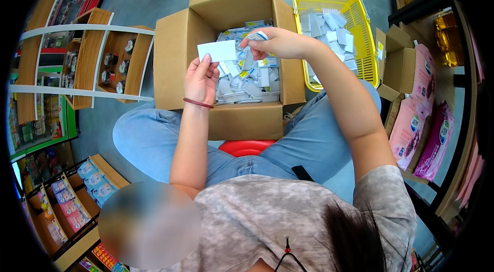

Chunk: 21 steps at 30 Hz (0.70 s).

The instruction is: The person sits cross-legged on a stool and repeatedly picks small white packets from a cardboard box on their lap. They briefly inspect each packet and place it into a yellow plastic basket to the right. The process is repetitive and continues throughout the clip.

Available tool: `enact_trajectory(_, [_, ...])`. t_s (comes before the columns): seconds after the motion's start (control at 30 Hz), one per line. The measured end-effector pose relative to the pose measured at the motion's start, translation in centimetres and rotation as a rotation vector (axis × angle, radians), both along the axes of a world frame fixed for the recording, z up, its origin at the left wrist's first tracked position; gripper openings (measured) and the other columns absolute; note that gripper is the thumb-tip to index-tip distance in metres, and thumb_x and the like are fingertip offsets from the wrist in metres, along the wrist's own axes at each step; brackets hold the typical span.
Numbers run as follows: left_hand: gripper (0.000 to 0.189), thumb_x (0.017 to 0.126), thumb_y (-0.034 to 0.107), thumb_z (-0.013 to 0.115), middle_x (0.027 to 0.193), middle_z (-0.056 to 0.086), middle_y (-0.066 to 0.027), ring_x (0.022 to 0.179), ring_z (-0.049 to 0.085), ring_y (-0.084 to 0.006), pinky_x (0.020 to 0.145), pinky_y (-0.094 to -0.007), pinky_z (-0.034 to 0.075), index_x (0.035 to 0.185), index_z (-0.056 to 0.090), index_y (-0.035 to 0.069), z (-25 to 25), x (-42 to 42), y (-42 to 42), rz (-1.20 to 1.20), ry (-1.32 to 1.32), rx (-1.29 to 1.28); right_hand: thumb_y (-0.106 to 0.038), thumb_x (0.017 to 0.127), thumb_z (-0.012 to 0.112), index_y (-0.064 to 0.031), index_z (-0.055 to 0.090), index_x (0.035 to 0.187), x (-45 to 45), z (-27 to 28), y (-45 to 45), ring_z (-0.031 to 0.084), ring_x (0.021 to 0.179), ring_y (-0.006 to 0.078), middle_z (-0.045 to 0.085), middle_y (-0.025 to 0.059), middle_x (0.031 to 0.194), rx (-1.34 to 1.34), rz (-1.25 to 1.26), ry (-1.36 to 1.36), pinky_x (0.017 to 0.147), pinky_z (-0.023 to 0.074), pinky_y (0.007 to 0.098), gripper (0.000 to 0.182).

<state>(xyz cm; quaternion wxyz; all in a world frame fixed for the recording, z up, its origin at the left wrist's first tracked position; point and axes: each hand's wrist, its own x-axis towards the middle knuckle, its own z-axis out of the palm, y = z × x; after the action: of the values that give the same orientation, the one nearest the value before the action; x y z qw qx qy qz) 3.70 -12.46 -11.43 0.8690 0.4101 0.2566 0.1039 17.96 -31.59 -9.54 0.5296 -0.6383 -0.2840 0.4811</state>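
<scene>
My left hand [202,77] pinches a blank white card-like tag [217,51] by its lower edge, thumb on its face. To the right, my right hand [266,43] holds a small printed label [257,36] between thumb and fingers. Both hands are above an open cardboard box [247,119], which holds a heap of loose white tags [247,89], some with yellow and blue print. Beside the box on the right stands a yellow plastic basket [364,40] with a pile of pale tags or tag holders [337,35] in it.
Wooden shelves with small jars [110,59] stand at the left. Packaged goods [96,183] fill a shelf at lower left. On the right are a shelf with pink packs [409,129] and an open small carton [397,63]. A red stool seat [247,148] shows between my legs.
</scene>
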Motion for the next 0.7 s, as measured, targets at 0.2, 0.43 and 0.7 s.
enact_trajectory(0.2, [0.013, 0.083, 0.010, 0.060, 0.082, 0.062, -0.0041, 0.074, 0.060, -0.0109, 0.063, -0.0211, 0.050, 0.093, 0.052, 0.007, -1.7, -1.0, -1.6, -0.079, 0.090, -0.057, -0.024, 0.089, 0.049, -0.0091, 0.058, 0.108, 0.0, -0.3, 0.3, 0.048, 0.067, 0.0086, 0.059, -0.0007, 0.084, -0.199, -0.072, -0.203, 0.064, 0.0431, 0.0232, 0.026])
enact_trajectory(0.43, [0.012, 0.083, 0.009, 0.060, 0.083, 0.062, -0.0039, 0.077, 0.061, -0.0118, 0.064, -0.0214, 0.050, 0.092, 0.052, 0.007, -2.6, -1.1, -1.8, -0.117, 0.107, -0.008, -0.026, 0.088, 0.050, -0.0084, 0.062, 0.103, -0.6, 0.1, 0.8, 0.046, 0.064, 0.0086, 0.056, -0.0012, 0.078, -0.214, -0.014, -0.262, 0.060, 0.0406, 0.0237, 0.026])
enact_trajectory(0.7, [0.010, 0.083, 0.008, 0.060, 0.082, 0.062, -0.0043, 0.077, 0.062, -0.0128, 0.063, -0.0216, 0.051, 0.089, 0.052, 0.007, -2.1, -0.9, -1.8, -0.103, 0.079, -0.012, -0.021, 0.085, 0.057, -0.0082, 0.061, 0.104, -0.1, 0.1, 0.0, 0.041, 0.059, 0.0059, 0.050, -0.0038, 0.068, -0.068, -0.048, 0.013, 0.055, 0.0357, 0.0202, 0.023])
